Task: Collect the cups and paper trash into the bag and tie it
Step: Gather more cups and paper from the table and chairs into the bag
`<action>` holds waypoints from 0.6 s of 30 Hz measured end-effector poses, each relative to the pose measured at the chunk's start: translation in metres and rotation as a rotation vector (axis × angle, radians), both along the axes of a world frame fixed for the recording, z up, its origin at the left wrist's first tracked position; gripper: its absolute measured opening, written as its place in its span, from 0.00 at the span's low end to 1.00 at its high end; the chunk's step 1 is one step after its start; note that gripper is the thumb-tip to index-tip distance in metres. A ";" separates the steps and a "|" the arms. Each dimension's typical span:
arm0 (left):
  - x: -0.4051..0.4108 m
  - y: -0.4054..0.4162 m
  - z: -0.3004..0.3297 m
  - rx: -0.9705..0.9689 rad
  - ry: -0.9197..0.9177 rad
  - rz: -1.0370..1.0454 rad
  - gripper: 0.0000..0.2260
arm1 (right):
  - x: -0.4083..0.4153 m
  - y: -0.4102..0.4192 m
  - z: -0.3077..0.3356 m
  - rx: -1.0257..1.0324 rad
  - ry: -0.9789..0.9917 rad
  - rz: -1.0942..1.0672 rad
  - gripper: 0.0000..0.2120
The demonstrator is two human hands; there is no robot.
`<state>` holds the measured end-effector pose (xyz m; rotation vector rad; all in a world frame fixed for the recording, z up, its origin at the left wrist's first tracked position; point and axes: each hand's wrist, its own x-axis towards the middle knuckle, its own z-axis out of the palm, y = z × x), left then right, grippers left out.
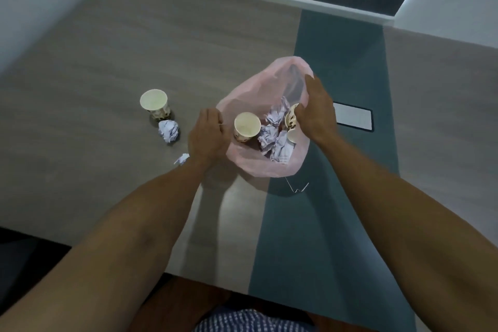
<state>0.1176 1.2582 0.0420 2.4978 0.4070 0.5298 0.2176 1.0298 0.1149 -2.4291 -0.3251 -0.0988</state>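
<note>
A pink plastic bag (269, 167) stands open on the table, holding a paper cup (246, 127), crumpled paper (275, 137) and a second cup (291, 118) at its right side. My left hand (207, 135) pinches the bag's left rim. My right hand (315, 108) is over the bag's right side, its fingers on the second cup; the grip itself is partly hidden. Outside the bag, to the left, stand another paper cup (155, 104), a crumpled paper ball (168, 131) and a small paper scrap (182, 159).
The wooden table (94, 75) has a teal strip (336, 197) running front to back under the bag. A flat white rectangle in a dark frame (353, 117) lies right of the bag. A thin string (297, 187) hangs from the bag's front. Walls bound both sides.
</note>
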 end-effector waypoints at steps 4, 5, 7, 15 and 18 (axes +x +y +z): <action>-0.023 0.040 -0.016 0.089 0.335 0.054 0.15 | 0.001 0.009 0.002 -0.001 0.013 0.043 0.32; -0.030 0.047 -0.021 0.121 0.472 0.026 0.21 | 0.001 0.011 0.002 -0.004 0.021 0.048 0.31; -0.042 0.053 -0.031 0.114 0.750 -0.009 0.31 | -0.001 0.012 0.002 -0.023 0.031 0.043 0.31; -0.050 0.038 -0.032 0.024 0.676 -0.040 0.26 | -0.006 0.001 -0.001 -0.030 0.067 0.000 0.31; -0.038 0.024 -0.006 0.000 0.281 -0.142 0.32 | -0.007 -0.002 0.002 -0.010 0.055 -0.014 0.31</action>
